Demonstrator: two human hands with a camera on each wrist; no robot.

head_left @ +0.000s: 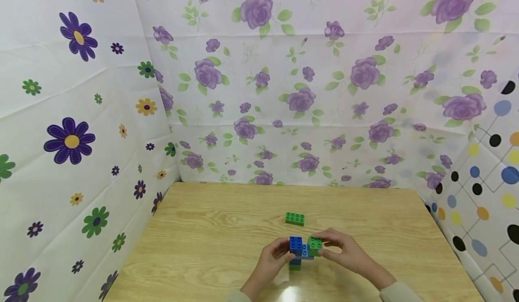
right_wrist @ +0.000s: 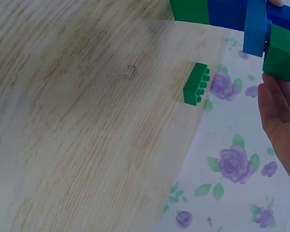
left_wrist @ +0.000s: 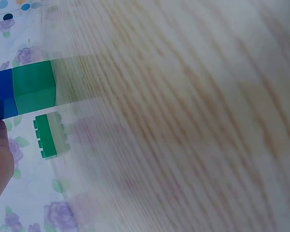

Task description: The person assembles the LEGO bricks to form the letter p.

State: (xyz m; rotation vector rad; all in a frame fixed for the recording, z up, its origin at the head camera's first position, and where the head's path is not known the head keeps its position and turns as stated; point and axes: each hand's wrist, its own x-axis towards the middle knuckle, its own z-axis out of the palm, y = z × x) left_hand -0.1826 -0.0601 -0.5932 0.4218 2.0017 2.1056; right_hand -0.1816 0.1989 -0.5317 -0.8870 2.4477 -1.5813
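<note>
Between the hands stands a stack of building blocks: a green block (head_left: 295, 268) at the bottom, a dark blue block (right_wrist: 227, 13) over it, then a light blue brick (right_wrist: 254, 31) jutting right. On the brick's left end sits an upper dark blue block (head_left: 295, 242), which my left hand (head_left: 273, 259) holds between thumb and fingers. My right hand (head_left: 344, 250) pinches a bright green block (head_left: 315, 246) at the light blue brick's right end. Whether it is fully seated is unclear. In the left wrist view, the lower green block (left_wrist: 35, 87) touches the table.
Behind the stack, a flat green studded brick (head_left: 294, 218) lies on the wooden table (head_left: 219, 221). Flowered cloth (head_left: 259, 90) hangs at the table's far edge, with patterned cloths at the left and right sides.
</note>
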